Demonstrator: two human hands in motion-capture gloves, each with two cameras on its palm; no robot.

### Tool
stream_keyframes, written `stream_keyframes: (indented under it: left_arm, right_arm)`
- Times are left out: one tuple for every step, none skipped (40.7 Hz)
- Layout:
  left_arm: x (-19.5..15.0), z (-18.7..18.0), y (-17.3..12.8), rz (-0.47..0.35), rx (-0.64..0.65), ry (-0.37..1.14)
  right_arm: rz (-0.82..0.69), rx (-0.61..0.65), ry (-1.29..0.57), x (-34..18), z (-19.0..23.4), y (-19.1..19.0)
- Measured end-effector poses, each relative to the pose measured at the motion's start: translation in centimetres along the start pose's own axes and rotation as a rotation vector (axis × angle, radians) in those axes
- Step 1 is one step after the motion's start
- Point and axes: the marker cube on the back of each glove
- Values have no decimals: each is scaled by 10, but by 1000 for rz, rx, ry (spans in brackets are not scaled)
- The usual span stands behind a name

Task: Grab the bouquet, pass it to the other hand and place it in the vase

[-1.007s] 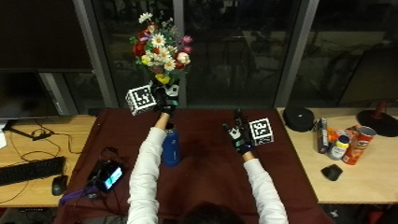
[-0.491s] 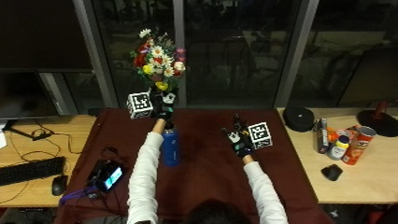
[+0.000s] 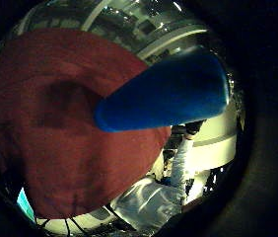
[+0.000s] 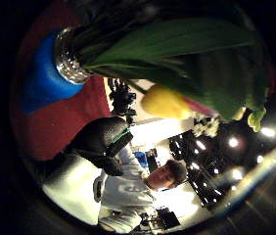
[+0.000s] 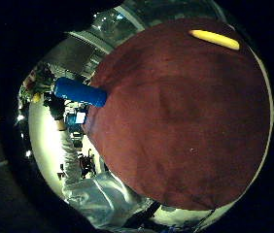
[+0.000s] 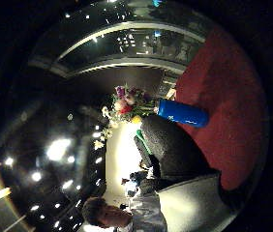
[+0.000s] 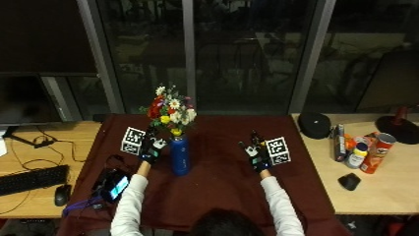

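The bouquet [image 7: 170,111] of red, white and yellow flowers stands upright with its stems in the blue vase [image 7: 179,157] on the dark red cloth [image 7: 223,187]. My left hand [image 7: 152,147] is just left of the vase's neck, fingers pointing up, with nothing in it. The left thumb side palm view shows the vase's metal mouth [image 4: 71,61] with green leaves [image 4: 177,44] and a yellow bloom [image 4: 165,102] coming out of it. My right hand [image 7: 256,151] hovers over the cloth to the right of the vase, fingers spread and holding nothing.
A small device with a lit screen [image 7: 115,184] lies at the cloth's left edge. A keyboard [image 7: 29,179] and mouse [image 7: 62,194] sit on the left desk. On the right desk are cans and bottles [image 7: 367,153], a black mouse [image 7: 349,181] and a black cap [image 7: 315,124].
My left hand came down from high above the table, lowering the bouquet into the vase, and let go of it. My right hand stayed where it was.
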Motion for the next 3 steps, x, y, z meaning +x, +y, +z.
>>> stream_keyframes:
  left_arm:
    - [2, -2, 1, 4, 4, 7]
    - [5, -5, 1, 4, 6, 13]
    - [7, -9, 1, 1, 6, 17]
  right_arm:
    - [-3, 27, 33, 7, -1, -5]
    - [-2, 55, 65, 13, -3, -8]
    - [15, 86, 100, 15, -4, -10]
